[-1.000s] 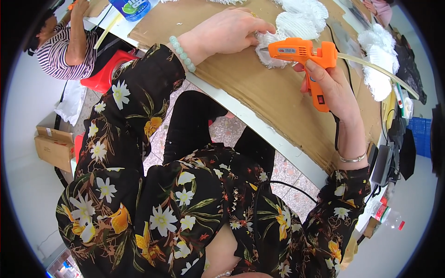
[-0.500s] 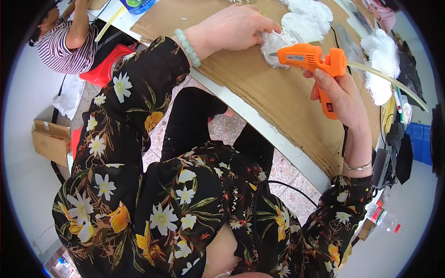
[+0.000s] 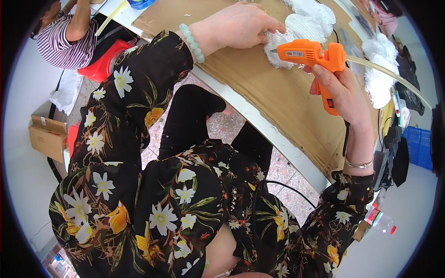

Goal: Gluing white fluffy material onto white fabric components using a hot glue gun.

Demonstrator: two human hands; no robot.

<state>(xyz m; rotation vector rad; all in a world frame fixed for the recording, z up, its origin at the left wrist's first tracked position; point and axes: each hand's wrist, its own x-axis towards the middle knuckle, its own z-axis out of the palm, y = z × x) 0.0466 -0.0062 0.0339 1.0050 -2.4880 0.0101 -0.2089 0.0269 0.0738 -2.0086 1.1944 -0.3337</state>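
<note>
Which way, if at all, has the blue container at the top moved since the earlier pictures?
No: the blue container keeps its place beyond the left corner of the cardboard sheet; only the view shifted.

Two bare hands, one left hand (image 3: pixel 238 27) and one right hand (image 3: pixel 340 92), share the space over one brown cardboard sheet (image 3: pixel 259 85) with one orange glue gun (image 3: pixel 306 53). Two clumps of white fringed material (image 3: pixel 306 28) show, one on the sheet, one near its right edge, their pieces too overlapped to count. Left of the sheet: one person in stripes (image 3: pixel 65 44), one cardboard box (image 3: pixel 48 141). Right: one person in pink (image 3: pixel 387 21), one capped bottle (image 3: pixel 384 222).
</note>
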